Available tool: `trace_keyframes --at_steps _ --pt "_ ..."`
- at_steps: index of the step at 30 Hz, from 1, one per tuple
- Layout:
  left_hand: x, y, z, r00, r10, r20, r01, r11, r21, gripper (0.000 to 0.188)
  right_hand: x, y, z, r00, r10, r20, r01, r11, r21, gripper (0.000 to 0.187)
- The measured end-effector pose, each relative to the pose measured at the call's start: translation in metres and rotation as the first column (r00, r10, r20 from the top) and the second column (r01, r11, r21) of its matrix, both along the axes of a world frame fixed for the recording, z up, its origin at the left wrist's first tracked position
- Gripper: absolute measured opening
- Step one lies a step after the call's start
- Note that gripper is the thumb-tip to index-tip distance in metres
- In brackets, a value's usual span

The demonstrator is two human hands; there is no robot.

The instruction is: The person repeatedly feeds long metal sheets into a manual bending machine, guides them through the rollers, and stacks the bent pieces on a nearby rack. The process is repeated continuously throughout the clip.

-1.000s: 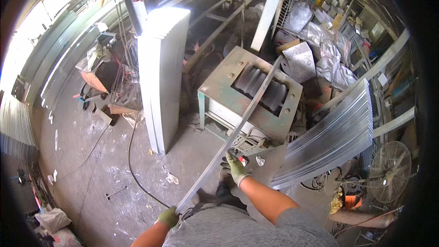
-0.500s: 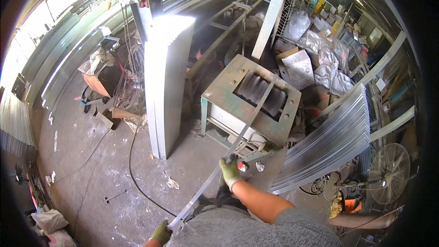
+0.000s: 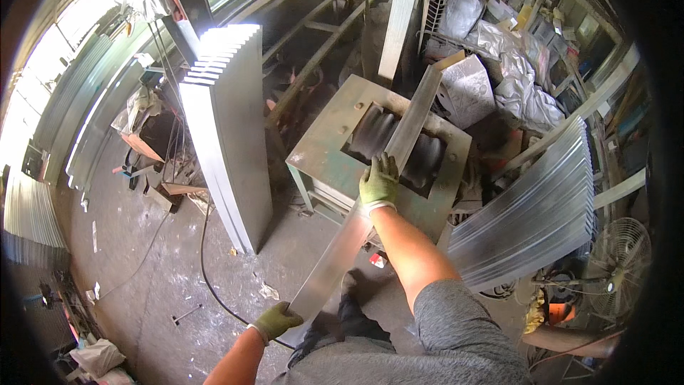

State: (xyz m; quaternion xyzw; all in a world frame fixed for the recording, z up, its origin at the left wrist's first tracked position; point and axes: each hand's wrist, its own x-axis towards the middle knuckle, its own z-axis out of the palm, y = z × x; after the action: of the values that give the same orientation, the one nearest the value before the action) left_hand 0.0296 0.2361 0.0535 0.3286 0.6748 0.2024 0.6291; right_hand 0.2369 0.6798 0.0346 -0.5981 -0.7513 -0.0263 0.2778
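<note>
A long flat metal strip [image 3: 333, 255] slants from beside my body up across a green-grey machine [image 3: 322, 144] and lies over its dark ridged rollers [image 3: 373, 132]. My left hand [image 3: 276, 321], in a green work glove, is closed on the near end of the strip at its left edge. Farther along, my right hand [image 3: 380, 181], gloved the same way, rests on top of the strip by the machine's near edge. Its fingers are stretched out and slightly apart. The underside of the strip is hidden.
A tall stack of metal panels [image 3: 231, 135] stands left of the machine. Ribbed metal sheets [image 3: 531, 210] lean at the right, near a fan [image 3: 618, 264]. A black cable [image 3: 204, 264] crosses the floor. Plastic-wrapped bundles [image 3: 516, 75] pile up behind.
The strip has turned from edge-on to showing its broad face. My right hand has moved forward along it and its fingers have spread; my left hand has moved slightly up and right.
</note>
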Motion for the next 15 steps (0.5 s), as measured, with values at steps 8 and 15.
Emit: trace_keyframes --at_steps 8,15 --pt "0.067 0.096 0.067 0.848 -0.001 -0.531 -0.004 1.000 -0.009 0.076 0.019 0.093 0.009 0.995 0.093 0.026 -0.095 0.991 0.095 0.030" --pt "0.070 0.085 0.060 0.868 0.004 -0.497 -0.001 1.000 0.006 0.075 0.029 0.080 0.010 0.992 0.113 0.054 -0.118 0.989 0.090 0.030"
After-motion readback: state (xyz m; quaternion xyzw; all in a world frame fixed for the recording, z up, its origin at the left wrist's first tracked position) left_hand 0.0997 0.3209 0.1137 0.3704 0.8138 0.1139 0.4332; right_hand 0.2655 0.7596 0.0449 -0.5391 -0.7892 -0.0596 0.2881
